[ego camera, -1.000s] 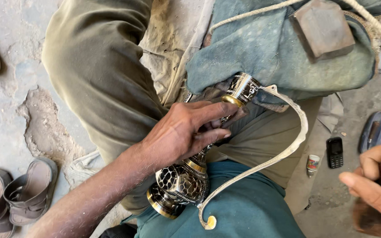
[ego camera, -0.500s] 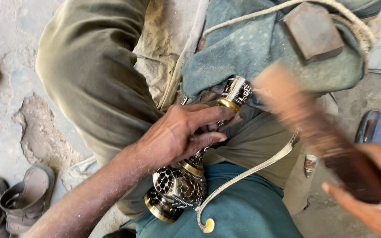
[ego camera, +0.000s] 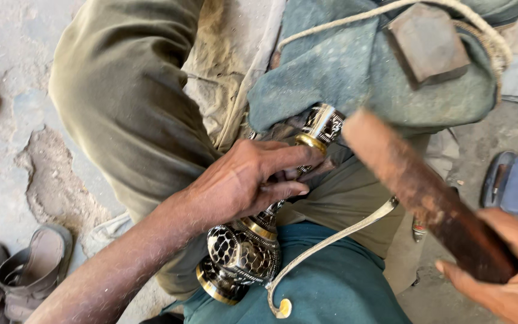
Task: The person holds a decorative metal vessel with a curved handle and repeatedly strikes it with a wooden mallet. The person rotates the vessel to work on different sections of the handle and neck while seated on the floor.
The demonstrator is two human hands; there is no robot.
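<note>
Left hand (ego camera: pixel 244 180) fingers wrapped around ornate black-and-brass metal vase (ego camera: pixel 253 246), right hand (ego camera: pixel 505 282) fingers clasping brown wooden mallet (ego camera: pixel 421 192) at right.

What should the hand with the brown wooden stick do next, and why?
Probably bring the brown wooden mallet down onto the ornate brass and silver vessel, near its neck. The right hand holds it raised and blurred just above, while the left hand presses the vessel steady on the lap.
</note>
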